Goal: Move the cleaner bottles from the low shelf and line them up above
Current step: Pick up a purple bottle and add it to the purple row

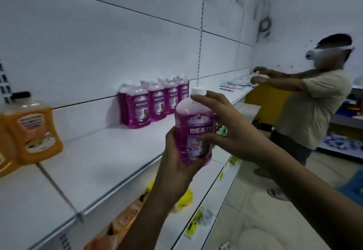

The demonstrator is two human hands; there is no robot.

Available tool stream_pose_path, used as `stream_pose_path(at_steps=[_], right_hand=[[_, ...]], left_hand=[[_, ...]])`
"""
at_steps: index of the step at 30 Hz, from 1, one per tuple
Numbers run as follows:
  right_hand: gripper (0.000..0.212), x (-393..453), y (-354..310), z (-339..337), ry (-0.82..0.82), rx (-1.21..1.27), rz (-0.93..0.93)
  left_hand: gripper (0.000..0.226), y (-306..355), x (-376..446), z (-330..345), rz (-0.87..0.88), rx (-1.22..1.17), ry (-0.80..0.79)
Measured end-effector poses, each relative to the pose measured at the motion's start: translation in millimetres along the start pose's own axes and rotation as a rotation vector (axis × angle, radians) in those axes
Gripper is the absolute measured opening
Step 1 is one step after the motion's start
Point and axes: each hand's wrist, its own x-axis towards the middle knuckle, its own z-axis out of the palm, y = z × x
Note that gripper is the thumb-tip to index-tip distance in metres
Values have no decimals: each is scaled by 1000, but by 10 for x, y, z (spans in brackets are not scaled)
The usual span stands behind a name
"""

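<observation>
I hold a purple cleaner bottle (194, 125) with a white cap upright in front of the upper white shelf (102, 157). My left hand (176, 163) grips its base from below and behind. My right hand (227, 129) holds its right side, with the forefinger at the neck under the cap and the thumb across the label. Several matching purple bottles (155, 100) stand in rows against the back wall of the upper shelf, farther back. The bottle in my hands hangs just beyond the shelf's front edge, right of the bare shelf stretch.
Orange bottles (29, 129) stand at the shelf's left end. Lower shelves (214, 186) hold yellow and green packs. Another person (306, 110) with a headset stands at the right, arms reaching to the far shelf. Tiled floor (255, 220) lies below right.
</observation>
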Motion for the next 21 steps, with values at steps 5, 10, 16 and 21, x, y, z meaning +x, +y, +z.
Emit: stream_pose_path(at_steps=[5, 10, 16, 21], right_hand=[[91, 497, 885, -169, -62, 7, 48], [89, 889, 1816, -206, -2, -36, 38], [86, 1420, 3067, -148, 29, 5, -89], [83, 2052, 4011, -115, -8, -5, -164]], left_hand=[[78, -435, 892, 251, -19, 17, -7], [79, -929, 1684, 625, -66, 137, 3], [81, -1649, 2700, 999, -118, 592, 128], [88, -1923, 3199, 1253, -201, 1126, 221]])
